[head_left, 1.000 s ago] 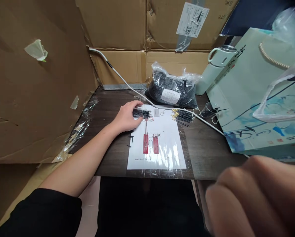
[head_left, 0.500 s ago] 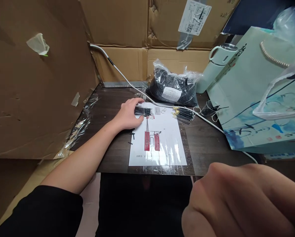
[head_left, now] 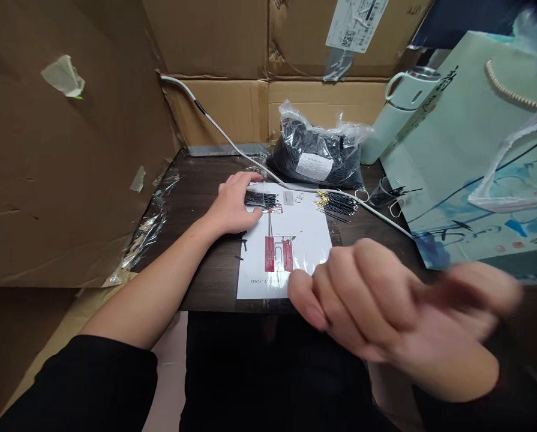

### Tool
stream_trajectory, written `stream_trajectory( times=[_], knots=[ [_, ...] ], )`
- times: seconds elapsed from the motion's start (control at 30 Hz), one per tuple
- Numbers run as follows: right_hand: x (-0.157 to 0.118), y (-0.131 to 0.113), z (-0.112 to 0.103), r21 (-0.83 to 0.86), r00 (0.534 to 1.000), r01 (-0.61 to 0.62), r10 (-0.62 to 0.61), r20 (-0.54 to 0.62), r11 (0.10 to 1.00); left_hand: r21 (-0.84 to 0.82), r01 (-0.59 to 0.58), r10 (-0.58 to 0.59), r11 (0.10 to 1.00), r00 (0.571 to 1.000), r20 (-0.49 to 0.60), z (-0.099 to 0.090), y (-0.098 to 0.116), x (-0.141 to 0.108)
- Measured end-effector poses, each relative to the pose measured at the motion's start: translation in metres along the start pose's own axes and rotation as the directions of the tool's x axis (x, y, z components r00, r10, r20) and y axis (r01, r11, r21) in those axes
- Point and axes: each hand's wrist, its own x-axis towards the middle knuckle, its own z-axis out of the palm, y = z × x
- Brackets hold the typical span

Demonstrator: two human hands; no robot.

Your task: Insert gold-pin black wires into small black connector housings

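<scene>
My left hand (head_left: 234,204) rests on the table at the left edge of a printed sheet (head_left: 254,240), thumb and fingers apart around the left end of a bundle of black wires (head_left: 264,200). Closer to the camera, my right hand (head_left: 371,300) is raised over the table's front edge with its fingers curled in and its thumb blurred; nothing shows in it. A second bundle, black with yellow ends (head_left: 338,205), lies at the sheet's upper right. Small rings (head_left: 299,197) lie between the bundles. Short black pieces (head_left: 244,243) lie by the sheet's left edge.
A plastic bag of black parts (head_left: 317,153) stands at the back, with a white cable (head_left: 223,137) running in front. Right of it are a pale bottle (head_left: 392,120), a small cup of black pieces (head_left: 381,193) and a large paper bag (head_left: 457,144). Cardboard (head_left: 70,180) walls the left.
My right hand has moved left and up from the lower right corner, now showing its curled fingers. My left hand stays by the wire bundle. The view has shifted slightly.
</scene>
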Motion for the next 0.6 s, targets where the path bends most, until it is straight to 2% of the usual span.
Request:
stream_trajectory(
  times=[0.03,0.1,0.2,0.37,0.43,0.5,0.57,0.6],
  knots=[
    [0.004,0.007,-0.001,0.131,0.988,0.060,-0.041,-0.147,0.990,0.004,-0.010,0.010,1.000,1.000,-0.017,-0.001,0.001,0.000],
    [0.008,0.021,-0.005,0.235,0.960,0.057,0.012,-0.280,0.970,0.011,-0.036,0.037,0.999,0.997,-0.063,-0.004,0.002,-0.001],
    [0.007,0.034,-0.016,0.273,0.938,-0.005,0.100,-0.333,0.962,0.013,-0.060,0.061,0.998,0.993,-0.102,-0.006,0.003,-0.002],
    [0.002,0.038,-0.022,0.247,0.931,-0.004,0.094,-0.352,0.969,0.016,-0.063,0.064,0.998,0.991,-0.120,-0.006,0.005,-0.002],
    [-0.001,0.041,-0.017,0.175,0.926,-0.034,0.097,-0.364,0.984,0.031,-0.062,0.066,0.998,0.988,-0.143,-0.007,0.007,-0.002],
    [-0.006,0.046,-0.009,-0.013,0.930,-0.107,0.095,-0.354,0.994,0.043,-0.053,0.060,0.998,0.980,-0.190,-0.010,0.010,-0.002],
    [-0.012,0.052,-0.004,-0.285,0.971,-0.134,0.068,-0.229,0.949,0.036,-0.034,0.042,0.999,0.965,-0.259,-0.015,0.012,-0.003],
    [-0.016,0.054,-0.003,-0.395,0.987,-0.139,0.096,-0.125,0.908,0.021,-0.023,0.028,1.000,0.958,-0.287,-0.018,0.013,-0.004]
  ],
)
